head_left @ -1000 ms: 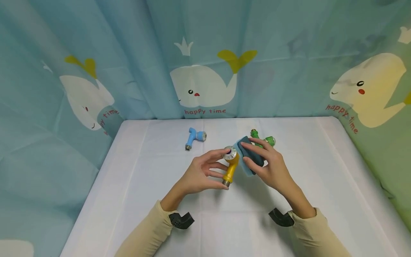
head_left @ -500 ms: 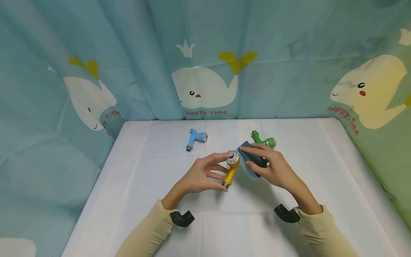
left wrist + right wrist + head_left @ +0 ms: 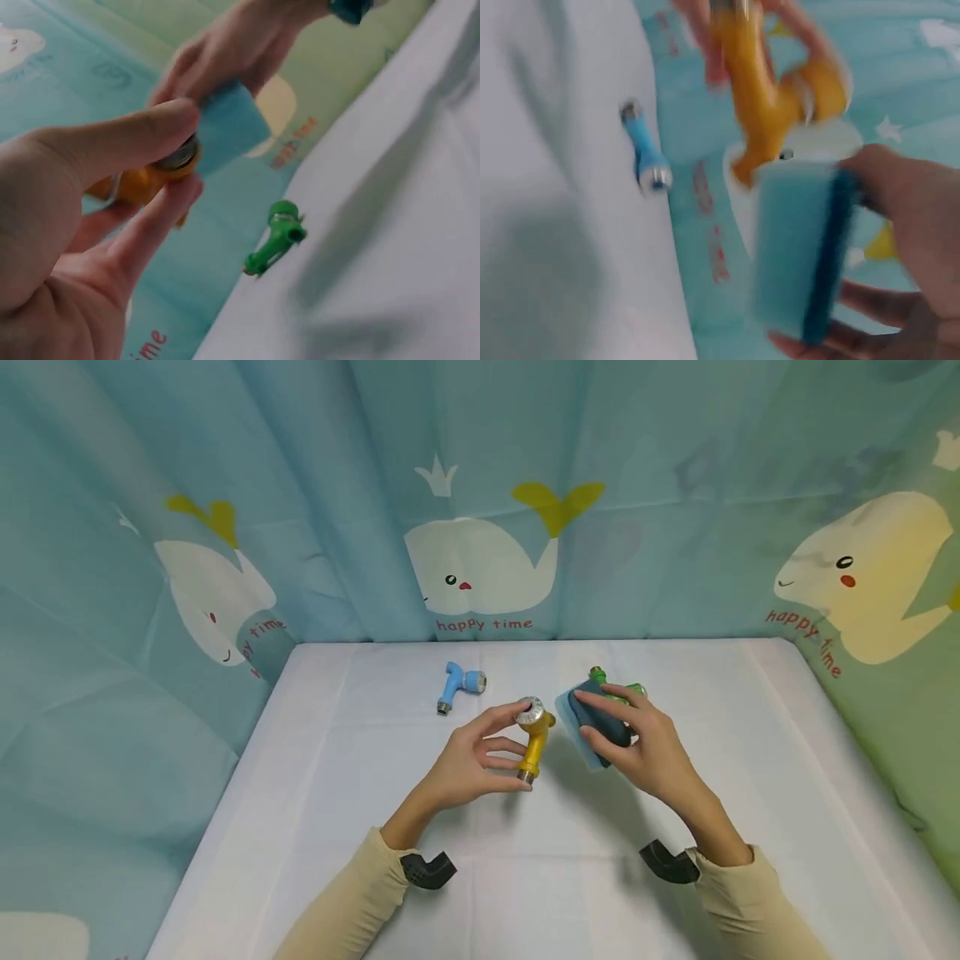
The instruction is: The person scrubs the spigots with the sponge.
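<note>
My left hand pinches a yellow faucet between thumb and fingers, its threaded metal end down by the thumb and its round knob up by the index finger. My right hand grips a two-layer sponge, dark blue on the palm side and light blue on the side toward the faucet. In the head view a small gap separates sponge and faucet; the right wrist view shows the light blue face close below the yellow faucet's tip. Both are held above the table.
A blue faucet lies at the back of the white table. Behind the sponge and right hand lies a green faucet, partly covered in the head view. A blue-green whale-print curtain hangs around the table's back and sides.
The sponge dips toward me, then lifts back and ends farther from the yellow faucet. The left hand raises and slightly turns the faucet, showing a short tip at its right side.
</note>
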Available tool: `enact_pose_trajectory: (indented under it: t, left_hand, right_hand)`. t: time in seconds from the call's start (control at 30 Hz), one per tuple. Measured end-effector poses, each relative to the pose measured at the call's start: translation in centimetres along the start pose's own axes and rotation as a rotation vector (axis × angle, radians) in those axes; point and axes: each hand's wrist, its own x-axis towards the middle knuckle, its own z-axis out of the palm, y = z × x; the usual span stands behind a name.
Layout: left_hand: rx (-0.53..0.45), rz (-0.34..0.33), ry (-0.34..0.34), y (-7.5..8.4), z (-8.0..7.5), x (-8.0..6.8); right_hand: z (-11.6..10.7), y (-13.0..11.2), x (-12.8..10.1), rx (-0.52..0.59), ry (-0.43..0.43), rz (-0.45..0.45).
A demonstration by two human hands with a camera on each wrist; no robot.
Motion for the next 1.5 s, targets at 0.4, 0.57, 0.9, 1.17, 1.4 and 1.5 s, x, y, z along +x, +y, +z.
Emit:
enact_pose_trajectory:
  t: [0.4,0.57,0.9,1.17,1.4,1.5]
  left_hand:
    - [0.523,0.283,0.131,-1.3,0.9,1.0]
    - [0.654,0.336,0.149,-1.2,1.1,1.2]
    - [0.316,0.154,0.187,-1.0,1.0,0.9]
    - [-0.165,-0.007,0.182,-0.5,0.4,0.8]
    - [-0.276,-0.027,0.135,-0.4,0.2,0.6]
    - [-0.309,-0.037,0.118,-0.2,0.1,0.6]
  right_hand:
    - [2.9,-1.1,-1.2,0.134,-0.135,0.010]
    - [3.3,-1.2,-0.7,0.143,-0.119,0.074]
    - [1.3,-0.9,-0.6,0.146,-0.125,0.028]
    - [2.2,-1.2,-0.6,0.090,-0.063,-0.113]
    - [2.3,-1.5,0.0,0.059,0.083,-0.204]
    - [2.4,-1.6,0.5,0.008,0.078,-0.241]
